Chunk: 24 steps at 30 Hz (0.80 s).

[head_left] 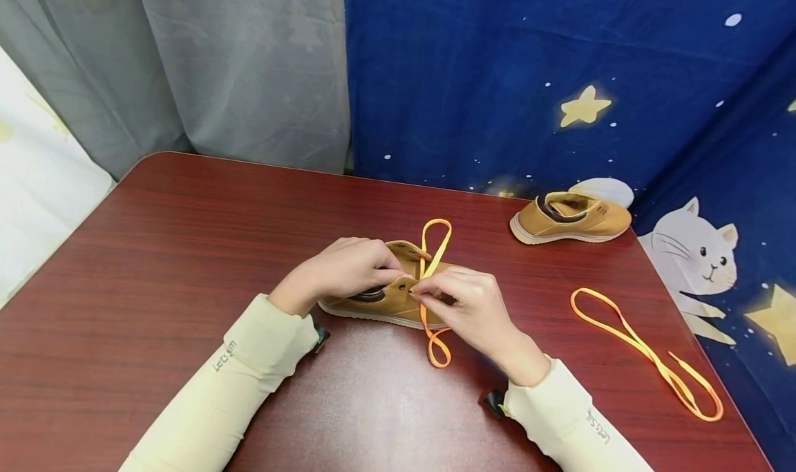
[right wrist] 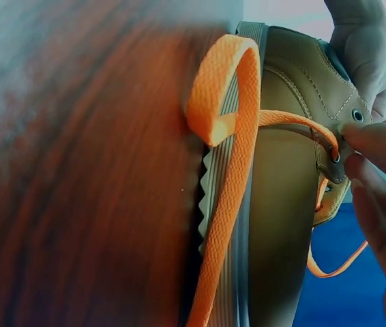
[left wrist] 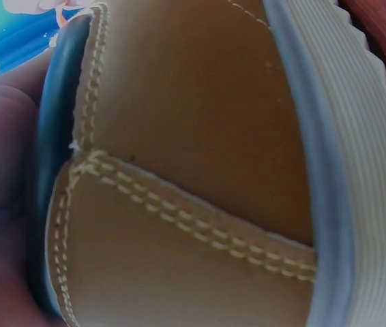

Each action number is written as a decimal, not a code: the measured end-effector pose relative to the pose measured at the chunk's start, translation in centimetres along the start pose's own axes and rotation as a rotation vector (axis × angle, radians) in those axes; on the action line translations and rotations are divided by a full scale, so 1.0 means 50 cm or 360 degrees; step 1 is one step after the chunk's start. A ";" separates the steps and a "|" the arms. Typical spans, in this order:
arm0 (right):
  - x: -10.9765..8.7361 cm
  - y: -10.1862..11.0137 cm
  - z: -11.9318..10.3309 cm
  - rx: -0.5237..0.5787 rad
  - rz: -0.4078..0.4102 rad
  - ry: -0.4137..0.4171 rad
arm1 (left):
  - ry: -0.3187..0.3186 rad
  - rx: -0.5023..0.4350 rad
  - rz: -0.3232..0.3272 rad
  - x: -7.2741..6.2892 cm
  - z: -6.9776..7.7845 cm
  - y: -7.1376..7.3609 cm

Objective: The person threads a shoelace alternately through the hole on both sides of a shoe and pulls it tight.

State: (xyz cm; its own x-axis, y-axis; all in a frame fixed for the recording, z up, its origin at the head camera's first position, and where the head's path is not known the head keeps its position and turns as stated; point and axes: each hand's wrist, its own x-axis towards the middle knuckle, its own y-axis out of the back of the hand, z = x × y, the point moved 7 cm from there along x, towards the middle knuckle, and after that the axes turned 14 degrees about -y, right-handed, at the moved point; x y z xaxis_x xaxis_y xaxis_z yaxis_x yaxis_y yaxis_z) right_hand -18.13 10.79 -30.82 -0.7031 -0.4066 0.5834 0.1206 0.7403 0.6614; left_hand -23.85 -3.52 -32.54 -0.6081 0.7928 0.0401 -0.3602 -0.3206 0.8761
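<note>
Brace shoe (head_left: 373,308) on table (head_left: 155,285) w/ L hand (head_left: 351,268) at opening (can't tell finger grip). W/ R hand (head_left: 469,298) by eyelet (right wrist: 357,116), prob. pinching lace (right wrist: 230,204) near tip, feed straight thru; avoid twists.

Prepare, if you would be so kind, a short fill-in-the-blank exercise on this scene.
1. The threaded shoelace entering an eyelet of the nearer lace-up shoe is ____ in color.
2. Of the table's left and right sides in the head view, the loose shoelace lies toward the ____ one.
3. The main color of the curtain behind the farther lace-up shoe is ____.
4. The animal printed on that curtain is a ____.

Missing words: orange; right; blue; cat.
</note>
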 end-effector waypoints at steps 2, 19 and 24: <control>0.000 -0.001 0.001 -0.0012 -0.0002 0.0006 | -0.0007 -0.0005 -0.0019 0.001 0.002 -0.002; 0.001 0.003 -0.001 -0.0113 0.0054 -0.0020 | 0.0246 -0.0219 0.0054 0.010 -0.011 -0.006; 0.001 0.001 0.006 -0.0038 0.0001 -0.0054 | 0.0241 -0.0315 0.0182 0.008 -0.017 -0.002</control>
State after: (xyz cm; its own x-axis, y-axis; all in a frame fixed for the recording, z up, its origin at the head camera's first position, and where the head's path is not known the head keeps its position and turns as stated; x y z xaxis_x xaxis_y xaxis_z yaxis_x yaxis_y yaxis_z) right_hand -18.37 10.96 -30.91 -0.7265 -0.3875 0.5675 0.1373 0.7273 0.6724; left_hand -24.64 -3.61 -33.01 -0.7462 0.6640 0.0479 -0.4053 -0.5102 0.7585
